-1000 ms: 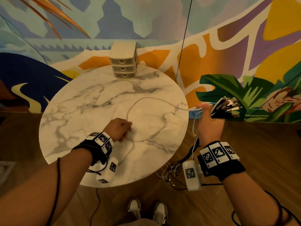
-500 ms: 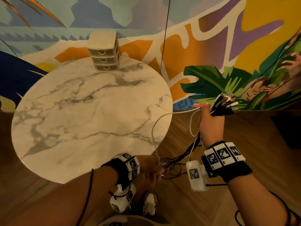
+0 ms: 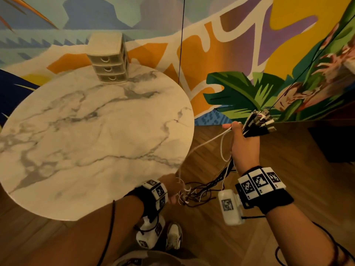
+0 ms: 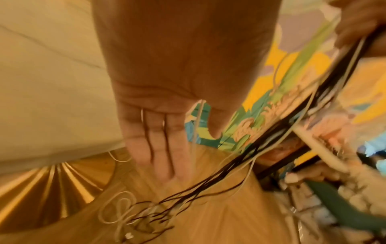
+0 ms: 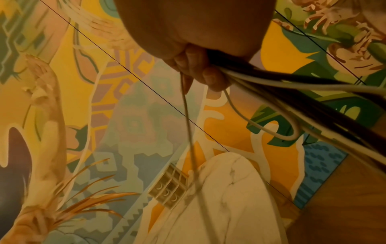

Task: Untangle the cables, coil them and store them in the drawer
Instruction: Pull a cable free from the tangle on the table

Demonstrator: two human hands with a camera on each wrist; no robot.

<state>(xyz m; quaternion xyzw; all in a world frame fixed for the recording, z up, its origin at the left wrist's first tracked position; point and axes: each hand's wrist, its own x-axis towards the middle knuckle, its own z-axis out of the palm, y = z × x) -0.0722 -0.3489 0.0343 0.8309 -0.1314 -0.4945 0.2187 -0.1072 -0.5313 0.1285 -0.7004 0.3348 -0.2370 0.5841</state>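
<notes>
My right hand [image 3: 236,127] is raised right of the marble table [image 3: 76,150] and grips a bundle of black and white cables [image 3: 226,175]. Their plug ends [image 3: 259,121] stick out above the fist. In the right wrist view my right hand [image 5: 204,74] is curled round the cables [image 5: 292,92]. The loose tails [image 3: 194,192] hang tangled near the floor. My left hand [image 3: 172,191] is low by the table's near right edge. In the left wrist view my left hand [image 4: 192,155] has straight fingers, and a thin white cable [image 4: 196,123] runs between thumb and forefinger. A small three-drawer unit [image 3: 108,60] stands shut at the table's far side.
The floor [image 3: 288,189] is wooden and a painted mural wall [image 3: 249,45] rises behind. My shoes [image 3: 173,237] stand below the table's front edge. The table's gold base [image 4: 41,189] shows in the left wrist view. A thin black line [image 3: 180,45] hangs down beside the table.
My left hand left the table top and moved down to the near right edge. The white cable that lay looped on the marble has come off the table. The right hand stayed raised.
</notes>
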